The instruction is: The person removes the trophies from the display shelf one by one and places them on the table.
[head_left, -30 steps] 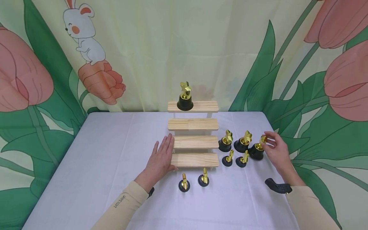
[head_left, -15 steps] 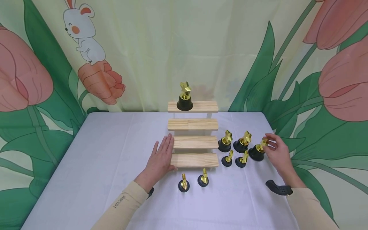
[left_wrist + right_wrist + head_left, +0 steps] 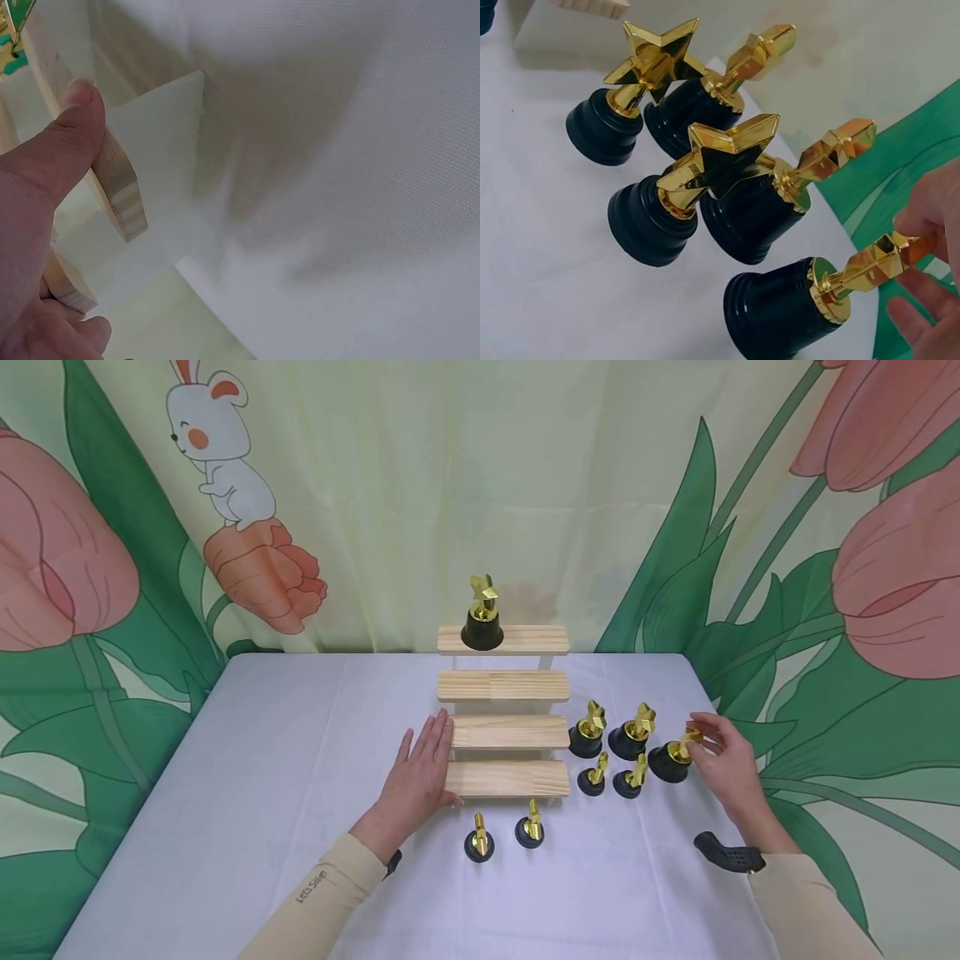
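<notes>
A tiered wooden display stand (image 3: pixel 506 779) stands on the white-covered table. My left hand (image 3: pixel 416 772) rests against its left side, fingers straight; in the left wrist view the thumb (image 3: pixel 79 127) presses on a plank end. At the right, my right hand (image 3: pixel 723 764) pinches the gold star top of a black-based trophy (image 3: pixel 669 763). The right wrist view shows thumb and fingers on that star, the black base (image 3: pixel 776 311) on or near the cloth. One star trophy (image 3: pixel 482 625) stands on the top step, towards its left.
Beside the stand's right end are two more large trophies (image 3: pixel 587 737) and two small ones (image 3: pixel 591 781). In front of the stand, two small trophies (image 3: pixel 478 843) stand apart. A curtain (image 3: pixel 375 485) printed with tulips and a rabbit hangs behind the table.
My right hand has shifted very slightly down at the trophy's star, still pinching it. The left hand and the other trophies stay in place.
</notes>
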The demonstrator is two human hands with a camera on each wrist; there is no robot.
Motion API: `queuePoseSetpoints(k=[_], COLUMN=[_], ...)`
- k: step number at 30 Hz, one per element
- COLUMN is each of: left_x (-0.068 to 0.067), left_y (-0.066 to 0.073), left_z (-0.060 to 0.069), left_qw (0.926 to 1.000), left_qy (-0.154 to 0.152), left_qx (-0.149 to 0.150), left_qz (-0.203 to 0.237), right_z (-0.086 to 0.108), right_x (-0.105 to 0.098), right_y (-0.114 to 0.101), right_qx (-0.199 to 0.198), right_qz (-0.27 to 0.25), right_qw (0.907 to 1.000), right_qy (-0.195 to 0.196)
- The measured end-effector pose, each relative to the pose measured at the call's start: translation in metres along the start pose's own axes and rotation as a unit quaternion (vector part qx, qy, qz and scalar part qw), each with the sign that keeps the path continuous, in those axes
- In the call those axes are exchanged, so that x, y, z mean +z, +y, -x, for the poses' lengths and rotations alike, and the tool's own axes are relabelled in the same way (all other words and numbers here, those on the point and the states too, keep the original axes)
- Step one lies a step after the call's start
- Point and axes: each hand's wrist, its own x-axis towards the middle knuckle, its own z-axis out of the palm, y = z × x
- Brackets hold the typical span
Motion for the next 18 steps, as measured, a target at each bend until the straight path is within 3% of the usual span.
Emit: queuePoseSetpoints(k=[18], left_x=[0.002], left_y=[-0.001], left_z=[0.001], left_qw=[0.9998], left_qy=[0.017], left_qx=[0.007], left_qz=[0.001], right_z=[-0.007], right_x=[-0.008], right_y=[-0.02], right_qx=[-0.023], right_qz=[-0.001], right_qw=[0.9992], right_qy=[0.032])
